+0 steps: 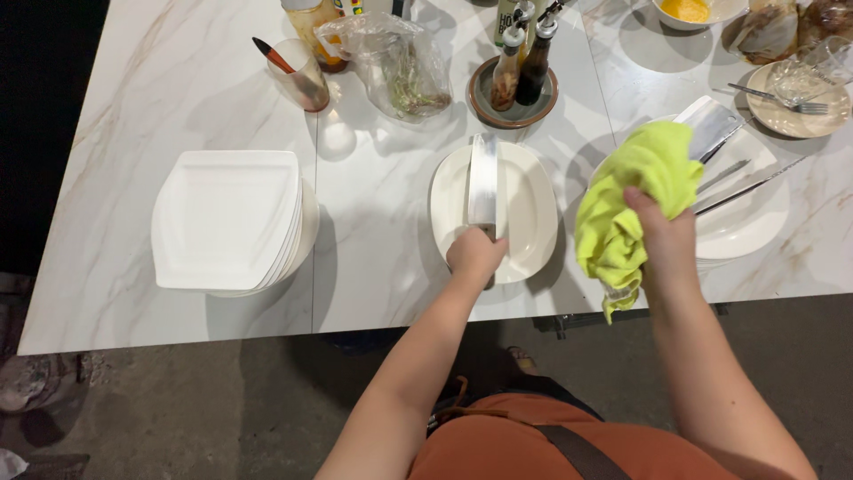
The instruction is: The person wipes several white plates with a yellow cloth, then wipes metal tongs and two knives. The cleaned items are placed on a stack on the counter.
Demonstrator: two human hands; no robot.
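**Cleaver over an oval plate, cloth in the other hand**

The marble table (178, 98) fills most of the view; its near edge runs just under both wrists, with dark floor below. Far to the left of the left hand (475, 252) sits a stack of square white plates (227, 218), with open tabletop between stack and hand. That hand is closed around the handle of a cleaver (482, 182), whose broad blade lies flat over the oval white plate (533, 213) directly beyond the knuckles. The right hand (662, 233) is clenched on a bunched yellow-green cloth (626, 200), held above the near rim of a second white plate (746, 222) bearing another cleaver and long utensils. Beyond the left hand stand a crumpled clear bag (400, 67), two dark bottles on a round saucer (514, 93), and a beige cup (302, 76) with a red-handled tool.
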